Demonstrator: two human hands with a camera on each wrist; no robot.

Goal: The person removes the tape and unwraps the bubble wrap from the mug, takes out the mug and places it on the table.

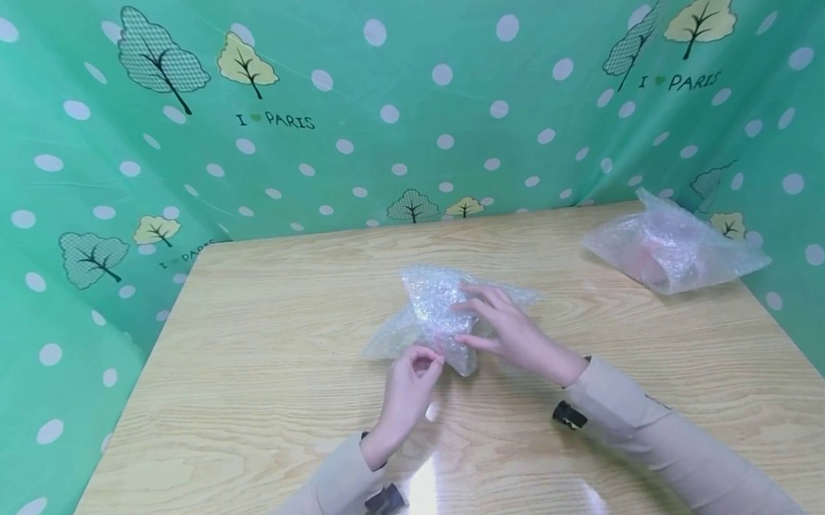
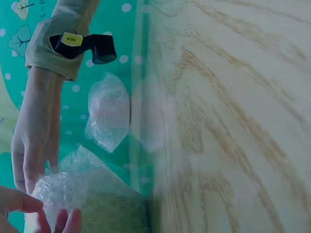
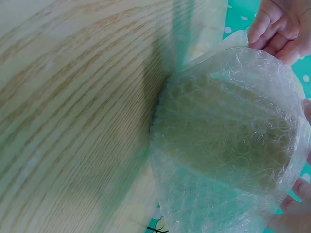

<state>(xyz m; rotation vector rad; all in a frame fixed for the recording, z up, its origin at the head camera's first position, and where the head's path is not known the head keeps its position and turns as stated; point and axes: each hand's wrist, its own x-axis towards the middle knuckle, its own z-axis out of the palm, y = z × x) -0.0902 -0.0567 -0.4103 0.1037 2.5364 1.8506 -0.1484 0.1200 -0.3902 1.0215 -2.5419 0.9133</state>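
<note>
A bubble-wrapped bundle (image 1: 432,299) lies on the wooden table in front of me, its loose ends sticking out as pointed flaps. My left hand (image 1: 407,396) pinches the near edge of the bubble wrap between thumb and forefinger. From the right, my right hand (image 1: 512,334) rests spread fingers on top of the bundle. In the right wrist view, the clear bubble wrap (image 3: 223,131) covers something dull and yellowish whose kind I cannot tell. The left hand (image 3: 284,29) appears there at the wrap's upper edge.
A second bubble-wrapped bundle (image 1: 674,245), pinkish inside, sits at the table's back right corner. The wooden table (image 1: 251,393) meets a green polka-dot cloth (image 1: 408,76) at the back and sides. Dark straps with black clips (image 1: 569,415) hang from both sleeves.
</note>
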